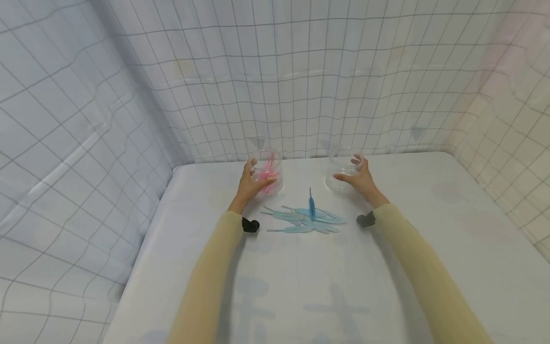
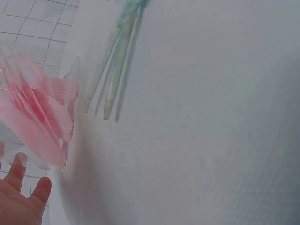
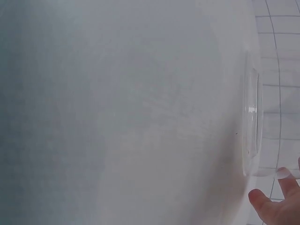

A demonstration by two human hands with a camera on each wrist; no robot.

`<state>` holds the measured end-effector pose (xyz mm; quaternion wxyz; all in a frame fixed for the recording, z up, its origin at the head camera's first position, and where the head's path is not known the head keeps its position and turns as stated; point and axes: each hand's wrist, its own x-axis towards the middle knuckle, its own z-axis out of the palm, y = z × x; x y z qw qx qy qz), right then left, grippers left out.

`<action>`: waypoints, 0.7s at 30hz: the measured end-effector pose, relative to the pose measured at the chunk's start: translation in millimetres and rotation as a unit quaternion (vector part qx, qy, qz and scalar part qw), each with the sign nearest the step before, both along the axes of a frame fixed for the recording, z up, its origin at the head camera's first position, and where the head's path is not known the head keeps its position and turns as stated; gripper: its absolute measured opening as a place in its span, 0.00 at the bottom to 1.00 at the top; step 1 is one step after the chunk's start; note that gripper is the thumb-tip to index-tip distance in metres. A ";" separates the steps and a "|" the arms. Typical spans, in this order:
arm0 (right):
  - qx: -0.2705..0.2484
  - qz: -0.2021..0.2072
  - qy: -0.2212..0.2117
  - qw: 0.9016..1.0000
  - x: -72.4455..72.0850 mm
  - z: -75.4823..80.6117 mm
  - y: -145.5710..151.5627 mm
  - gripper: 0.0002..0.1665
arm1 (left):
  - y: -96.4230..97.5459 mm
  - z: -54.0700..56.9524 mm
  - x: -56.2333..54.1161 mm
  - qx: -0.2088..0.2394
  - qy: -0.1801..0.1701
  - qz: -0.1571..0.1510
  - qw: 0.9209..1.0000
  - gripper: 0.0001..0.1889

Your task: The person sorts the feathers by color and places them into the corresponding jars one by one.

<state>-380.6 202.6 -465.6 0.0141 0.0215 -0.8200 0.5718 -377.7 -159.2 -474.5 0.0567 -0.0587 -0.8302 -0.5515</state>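
My left hand [image 1: 251,184] holds a clear plastic jar [image 1: 279,185] from its left side, thumb across the front and fingers behind. Several pink feathers [image 1: 269,173] stand inside that jar; the left wrist view also shows these pink feathers [image 2: 40,105] beside my left fingers [image 2: 41,190]. On the other side, my right hand [image 1: 361,179] grips a second clear jar [image 1: 333,181] from its right, and no feathers show in it. In the right wrist view one finger [image 3: 283,173] touches the wall of this clear jar [image 3: 253,112].
Several light blue feathers [image 1: 296,229] lie in a loose pile on the white table [image 1: 301,277] between my forearms. A darker blue feather [image 1: 312,208] points away from me on top. Grid-patterned white curtains [image 1: 292,95] enclose the table's back and sides.
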 end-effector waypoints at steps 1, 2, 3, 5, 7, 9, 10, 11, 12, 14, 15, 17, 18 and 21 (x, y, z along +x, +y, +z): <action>-0.001 0.000 0.002 1.000 -0.2 -0.5 0.2 0.65 | 0.0 0.3 0.4 0.000 0.000 -0.001 1.000 0.53; 0.000 0.000 0.004 1.000 -0.4 -0.9 0.3 0.65 | 0.3 0.5 0.9 0.000 -0.001 -0.001 1.000 0.53; 0.000 -0.001 0.006 1.000 -0.6 -1.3 0.4 0.64 | 0.5 0.5 1.0 0.000 -0.002 -0.001 1.000 0.53; 0.001 0.001 0.006 1.000 -1.1 -2.1 0.9 0.64 | 0.9 0.5 1.4 0.000 -0.002 -0.003 1.000 0.54; 0.004 0.003 0.005 1.000 -1.5 -2.8 1.1 0.64 | 0.8 -0.3 1.0 0.000 -0.001 -0.002 1.000 0.55; 0.005 0.004 0.003 1.000 -2.0 -3.2 1.1 0.64 | 0.8 -2.0 0.5 0.004 0.000 -0.002 1.000 0.56; 0.006 0.005 0.002 1.000 -2.2 -3.4 1.2 0.64 | 1.2 -2.6 0.7 0.007 0.000 -0.003 1.000 0.57; 0.006 0.005 0.001 1.000 -2.3 -3.5 1.2 0.64 | 1.6 -3.6 0.8 0.008 0.000 -0.003 1.000 0.58; 0.006 0.006 0.002 1.000 -2.4 -3.9 1.3 0.64 | 1.8 -4.8 1.0 0.008 0.003 -0.004 1.000 0.60; 0.006 0.009 0.003 1.000 -2.1 -4.1 1.1 0.65 | 1.8 -6.2 3.4 0.010 0.008 -0.002 1.000 0.62; 0.005 0.012 0.003 1.000 -2.1 -4.3 0.9 0.64 | 1.1 -6.5 5.4 0.010 0.008 0.000 1.000 0.64; 0.003 0.017 0.004 1.000 -2.1 -6.1 2.1 0.64 | -0.9 -7.3 9.7 0.000 0.009 0.008 1.000 0.66; 0.003 0.019 0.005 1.000 -2.1 -6.6 2.6 0.63 | -2.5 -6.3 12.8 -0.003 0.012 0.012 1.000 0.66; 0.000 0.021 0.005 1.000 -2.8 -6.0 5.0 0.63 | -8.0 -0.6 22.7 -0.003 0.027 0.027 0.999 0.62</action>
